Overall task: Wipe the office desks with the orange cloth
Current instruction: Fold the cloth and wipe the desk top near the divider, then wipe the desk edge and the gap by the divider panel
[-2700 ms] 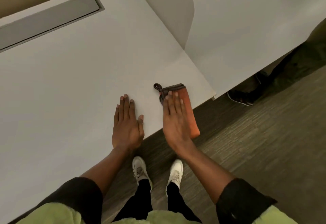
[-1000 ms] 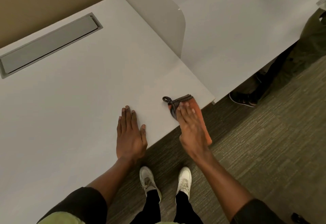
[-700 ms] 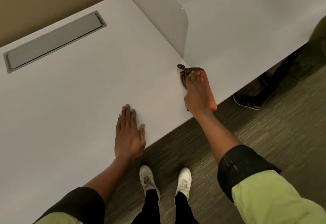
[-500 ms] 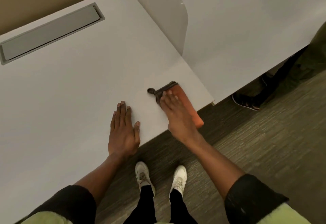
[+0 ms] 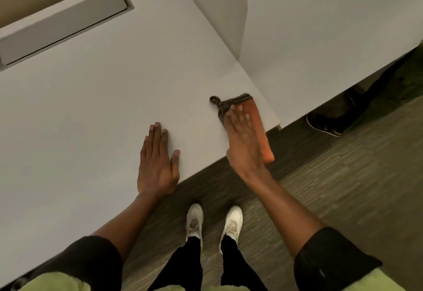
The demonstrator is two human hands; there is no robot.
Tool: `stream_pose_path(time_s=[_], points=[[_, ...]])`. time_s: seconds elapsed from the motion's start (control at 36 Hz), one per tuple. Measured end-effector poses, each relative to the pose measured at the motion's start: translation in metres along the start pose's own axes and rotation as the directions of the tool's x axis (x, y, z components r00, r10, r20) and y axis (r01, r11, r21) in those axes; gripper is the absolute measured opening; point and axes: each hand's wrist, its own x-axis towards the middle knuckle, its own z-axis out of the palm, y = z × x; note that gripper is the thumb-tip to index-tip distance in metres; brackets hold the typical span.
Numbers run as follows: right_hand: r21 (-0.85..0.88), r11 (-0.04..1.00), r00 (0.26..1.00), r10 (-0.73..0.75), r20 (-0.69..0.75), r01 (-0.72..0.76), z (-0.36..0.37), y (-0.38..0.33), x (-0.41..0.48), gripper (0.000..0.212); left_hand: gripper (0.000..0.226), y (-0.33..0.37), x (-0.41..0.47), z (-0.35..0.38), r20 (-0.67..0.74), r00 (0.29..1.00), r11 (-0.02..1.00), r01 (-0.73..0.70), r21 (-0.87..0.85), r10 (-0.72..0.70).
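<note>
Risk sits at the near edge of the desk [image 5: 91, 98]: the orange cloth [image 5: 258, 126] overhangs it, pinned only by the flat, open right hand [image 5: 245, 144]; it could slip off. Left hand [image 5: 158, 162] rests open, empty.

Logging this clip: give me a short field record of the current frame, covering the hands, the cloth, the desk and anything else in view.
left hand: flat on the desk, palm down, empty
right hand: pressed flat on the orange cloth
orange cloth: folded, dark trim and loop at far end, near end overhanging the desk's front edge
desk: white, with grey cable tray at the back
divider panel: separates the neighbouring desk
other: dark shoe beneath the neighbouring desk
</note>
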Motion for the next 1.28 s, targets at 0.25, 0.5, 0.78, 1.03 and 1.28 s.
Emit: stream_pose_path(time_s=[0.25, 0.5, 0.78, 1.03, 1.28], points=[[-0.11, 0.994, 0.998, 0.027, 0.051, -0.021, 0.002, 0.007, -0.043, 0.09, 0.071, -0.001, 0.002, 0.003, 0.011, 1.0, 1.0, -0.004, 0.014, 0.004], [-0.04, 0.951, 0.946, 0.301, -0.117, -0.307, -0.005, 0.002, 0.029, 0.077, 0.071, -0.006, 0.002, 0.006, 0.001, 1.0, 1.0, -0.029, 0.006, 0.029], [-0.039, 0.992, 0.993, 0.12, -0.007, -0.121, 0.053, -0.088, -0.079, 0.08, 0.07, -0.009, 0.003, 0.009, -0.021, 0.998, 0.998, -0.061, 0.002, 0.061], [0.013, 0.894, 0.877, 0.442, -0.187, -0.448, 0.042, -0.052, -0.049, 0.075, 0.07, -0.004, 0.001, 0.003, 0.018, 0.998, 0.997, -0.062, 0.036, 0.061], [0.469, 0.79, 0.748, 0.573, -0.335, -0.395, 0.087, -0.105, -0.085, 0.086, 0.063, 0.016, 0.007, -0.006, 0.043, 0.998, 0.999, -0.034, -0.001, 0.034]])
